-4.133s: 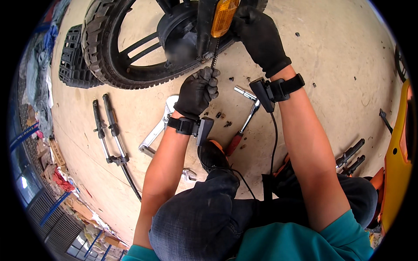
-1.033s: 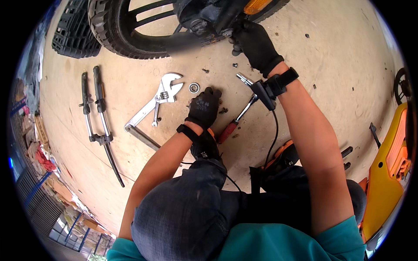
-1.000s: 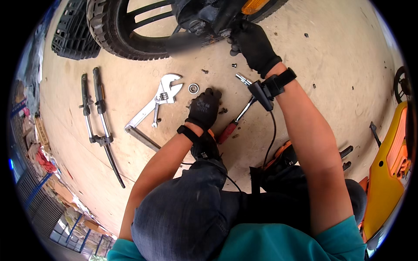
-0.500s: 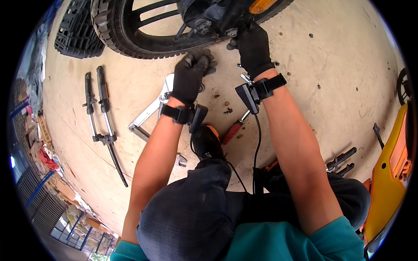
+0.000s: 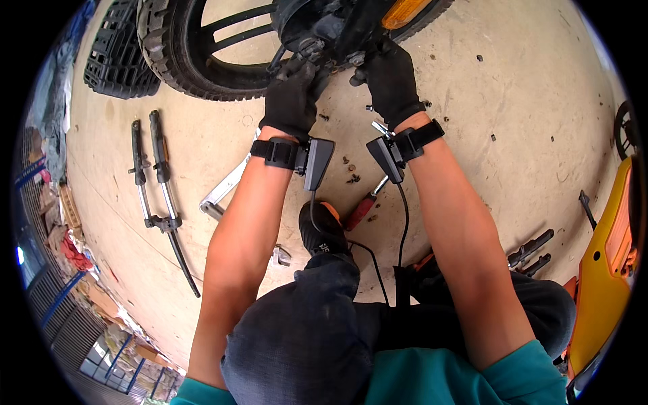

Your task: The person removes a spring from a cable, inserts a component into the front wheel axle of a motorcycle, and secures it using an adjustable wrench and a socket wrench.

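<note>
A motorcycle wheel with a knobbly black tyre [image 5: 156,47] and dark spokes lies at the top of the head view. Against the underside of its greasy hub [image 5: 297,27], my left hand [image 5: 291,98], in a black glove, has its fingers curled near a metal nut [image 5: 310,48]. My right hand [image 5: 391,81], also gloved, is closed by the lower end of a black arm [image 5: 352,34] beside an amber lens [image 5: 405,12]. Whatever either hand's fingertips grip is hidden. Black straps with small dark boxes circle both wrists.
Two fork legs [image 5: 162,175] lie at the left, near a black plastic crate [image 5: 121,50]. A silver metal arm [image 5: 229,182] rests under my left forearm. Between my feet are a red-handled screwdriver [image 5: 361,210] and loose bolts [image 5: 352,178]. A yellow panel [image 5: 597,283] stands at the right.
My left hand has moved up to the hub from the floor below it, its fingers curling in. My right hand stays almost where it was.
</note>
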{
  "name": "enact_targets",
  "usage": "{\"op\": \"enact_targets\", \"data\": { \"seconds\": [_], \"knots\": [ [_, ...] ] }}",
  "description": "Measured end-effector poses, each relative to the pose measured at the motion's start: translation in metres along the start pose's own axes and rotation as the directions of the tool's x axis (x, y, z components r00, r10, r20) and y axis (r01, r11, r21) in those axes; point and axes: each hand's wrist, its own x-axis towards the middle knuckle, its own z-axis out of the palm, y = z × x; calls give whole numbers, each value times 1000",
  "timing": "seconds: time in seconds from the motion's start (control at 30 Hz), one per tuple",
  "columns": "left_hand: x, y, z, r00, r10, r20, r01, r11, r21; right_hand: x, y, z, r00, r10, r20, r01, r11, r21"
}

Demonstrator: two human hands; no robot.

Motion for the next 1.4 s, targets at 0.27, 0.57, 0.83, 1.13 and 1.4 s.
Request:
{"op": "enact_targets", "data": {
  "seconds": [0.27, 0.57, 0.83, 1.13, 1.4],
  "knots": [
    [6, -4, 6, 993, 24, 115, -24, 1000, -2, 5, 11, -6, 992, -125, -10, 124, 989, -75],
    [11, -16, 30, 767, -348, 539, 346, -482, -805, -2, 3, -2, 999, -36, -2, 36, 999, 9],
    [10, -48, 24, 993, 86, 86, -63, 970, -236, 3, 8, 4, 989, -125, -77, 119, 990, -73],
    [13, -34, 4, 949, 317, -8, -316, 948, 47, -1, 8, 7, 985, -115, -129, 102, 990, -100],
    [-16, -84, 45, 984, -138, 113, 167, 934, -317, -2, 0, 15, 981, -178, -75, 169, 979, -112]
  ]
}}
